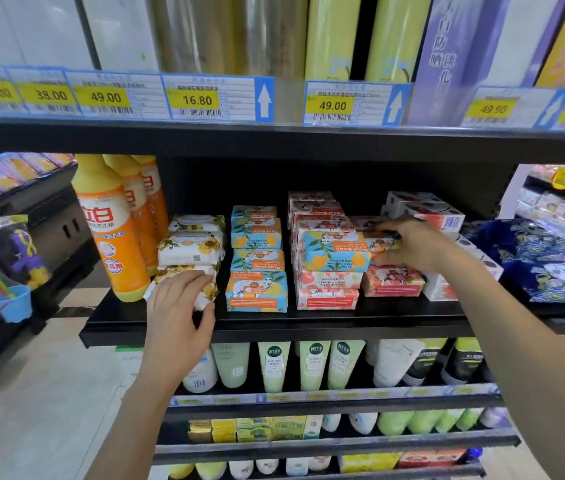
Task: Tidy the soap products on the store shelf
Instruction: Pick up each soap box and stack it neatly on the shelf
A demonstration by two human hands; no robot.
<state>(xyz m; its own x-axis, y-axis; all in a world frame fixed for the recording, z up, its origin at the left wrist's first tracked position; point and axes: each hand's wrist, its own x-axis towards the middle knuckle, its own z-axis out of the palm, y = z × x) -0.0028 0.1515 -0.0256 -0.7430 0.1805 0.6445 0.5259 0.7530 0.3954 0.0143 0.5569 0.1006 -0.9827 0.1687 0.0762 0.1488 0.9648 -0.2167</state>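
Boxed and wrapped soaps fill the black middle shelf point(308, 323). My left hand point(178, 306) grips the front white soap with yellow flowers point(210, 291), the lowest of a white soap stack point(191, 244). My right hand point(412, 245) pinches a small orange-patterned soap box point(379, 244) lying on the pink soap boxes point(393, 280). Right beside it a blue lemon Goat Soap box point(334, 252) lies on top of the pink stack point(326, 289). A stack of blue lemon soap boxes point(256, 271) stands between my hands.
Orange detergent bottles point(114, 230) stand left of the white soaps. White boxes point(426, 209) sit at the shelf's right end. Price tags point(198, 98) line the shelf above; tubes point(274, 365) fill the shelf below. A blue patterned pack point(533, 258) lies to the right.
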